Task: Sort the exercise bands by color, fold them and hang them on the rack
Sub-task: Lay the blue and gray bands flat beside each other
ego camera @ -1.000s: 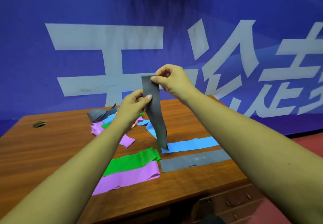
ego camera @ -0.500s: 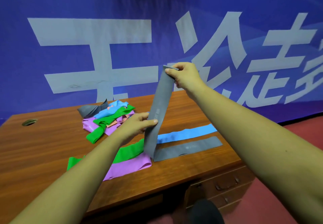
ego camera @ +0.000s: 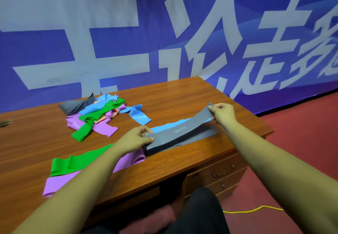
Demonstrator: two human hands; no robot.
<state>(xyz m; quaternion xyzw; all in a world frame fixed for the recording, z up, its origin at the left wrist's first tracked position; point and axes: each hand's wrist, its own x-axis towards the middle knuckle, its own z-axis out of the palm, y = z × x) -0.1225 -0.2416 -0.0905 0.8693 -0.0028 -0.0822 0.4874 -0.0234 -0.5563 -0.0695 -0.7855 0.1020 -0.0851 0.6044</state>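
Note:
I hold a grey band (ego camera: 181,130) stretched just above the desk: my left hand (ego camera: 136,138) pinches its near end, my right hand (ego camera: 222,114) pinches its far end. Under it lies another grey band (ego camera: 204,136), flat on the wood. A blue band (ego camera: 164,126) lies flat just behind them. A green band (ego camera: 73,164) and a purple band (ego camera: 54,184) lie flat at the front left, partly hidden by my left arm. A tangled pile of bands (ego camera: 95,116) in grey, blue, green, purple and orange sits further back. No rack is in view.
The wooden desk (ego camera: 173,94) has drawers (ego camera: 219,173) under its right side. A blue banner (ego camera: 164,32) with large white characters hangs behind. Red floor lies to the right, with a yellow cord (ego camera: 256,210) on it. My dark-clothed leg (ego camera: 201,211) shows below the desk edge.
The grey band hung upright between my hands; both hands have come down and apart, and the band now lies nearly level over the grey band on the desk.

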